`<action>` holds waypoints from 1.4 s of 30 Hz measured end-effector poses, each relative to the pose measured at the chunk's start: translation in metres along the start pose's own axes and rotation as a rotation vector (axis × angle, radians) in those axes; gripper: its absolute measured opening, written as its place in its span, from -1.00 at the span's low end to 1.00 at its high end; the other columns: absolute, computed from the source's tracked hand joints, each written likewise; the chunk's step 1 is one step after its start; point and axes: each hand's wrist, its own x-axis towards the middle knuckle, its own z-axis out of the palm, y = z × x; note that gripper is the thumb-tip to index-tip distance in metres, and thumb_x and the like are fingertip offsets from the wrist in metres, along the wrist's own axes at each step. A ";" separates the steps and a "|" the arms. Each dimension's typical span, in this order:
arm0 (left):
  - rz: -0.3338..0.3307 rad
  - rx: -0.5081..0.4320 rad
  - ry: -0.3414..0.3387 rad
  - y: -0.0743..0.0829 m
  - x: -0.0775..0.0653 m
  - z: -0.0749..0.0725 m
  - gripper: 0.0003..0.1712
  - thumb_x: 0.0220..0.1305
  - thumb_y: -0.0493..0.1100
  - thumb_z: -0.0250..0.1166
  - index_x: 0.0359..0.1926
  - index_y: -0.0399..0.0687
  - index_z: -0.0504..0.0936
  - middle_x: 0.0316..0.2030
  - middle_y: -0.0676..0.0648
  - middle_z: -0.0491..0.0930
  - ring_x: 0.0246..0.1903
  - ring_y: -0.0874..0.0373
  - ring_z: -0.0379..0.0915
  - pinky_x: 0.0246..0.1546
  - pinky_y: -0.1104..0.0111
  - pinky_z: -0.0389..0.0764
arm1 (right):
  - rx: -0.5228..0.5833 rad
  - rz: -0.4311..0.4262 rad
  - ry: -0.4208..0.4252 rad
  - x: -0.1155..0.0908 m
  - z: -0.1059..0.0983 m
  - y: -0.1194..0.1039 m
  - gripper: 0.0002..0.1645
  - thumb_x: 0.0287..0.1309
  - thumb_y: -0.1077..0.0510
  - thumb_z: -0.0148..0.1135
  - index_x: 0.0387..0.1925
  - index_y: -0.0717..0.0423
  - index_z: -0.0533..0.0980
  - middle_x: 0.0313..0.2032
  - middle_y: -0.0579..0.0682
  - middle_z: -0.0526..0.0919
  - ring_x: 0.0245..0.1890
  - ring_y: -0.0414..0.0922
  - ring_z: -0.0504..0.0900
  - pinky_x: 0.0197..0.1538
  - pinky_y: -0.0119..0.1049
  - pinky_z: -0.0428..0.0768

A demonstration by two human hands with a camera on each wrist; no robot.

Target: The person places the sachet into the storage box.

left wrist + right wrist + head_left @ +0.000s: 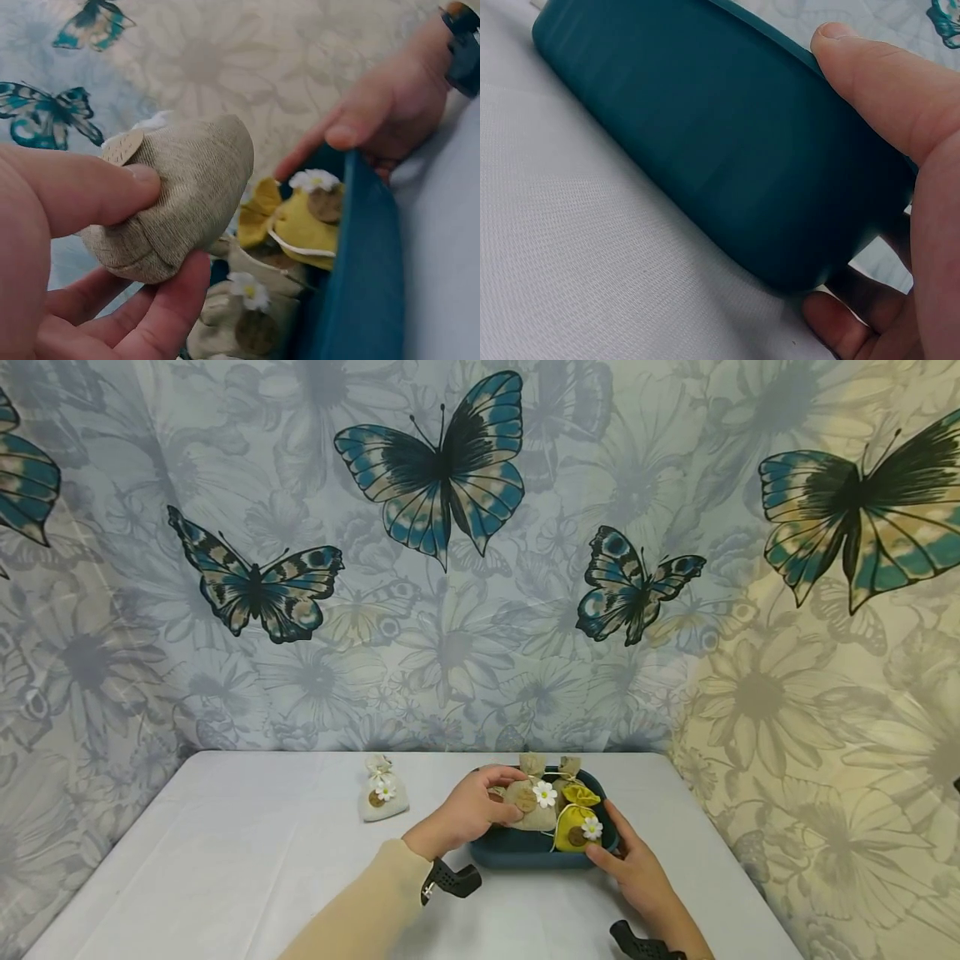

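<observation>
My left hand (461, 810) pinches a beige cloth drawstring pouch (536, 817) between thumb and fingers. It carries a white daisy and a round wooden tag, and is held over the teal bin (525, 860). In the left wrist view the pouch's woven underside (199, 180) faces the camera. My right hand (637, 870) grips the bin's right end. In the right wrist view its thumb (877, 82) lies on the rim and its fingers bend round the corner. Inside the bin are a yellow pouch (572, 822) with a daisy and more beige pouches (259, 322), partly hidden.
Another beige pouch (386, 802) with a daisy lies on the white-covered table (225, 860), left of the bin. Behind the table hangs a butterfly-patterned cloth (450, 677). Black wrist devices (453, 878) sit on both wrists.
</observation>
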 end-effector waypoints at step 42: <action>0.049 0.855 -0.114 -0.027 0.026 0.028 -0.61 0.19 -0.39 0.33 0.00 0.08 0.65 -0.02 0.08 0.58 -0.08 0.22 0.52 -0.11 0.38 0.53 | 0.060 -0.017 -0.016 0.000 0.000 -0.001 0.08 0.28 -0.07 0.35 0.60 -0.11 -0.10 0.51 0.24 0.00 0.32 0.17 0.33 0.00 -0.37 0.52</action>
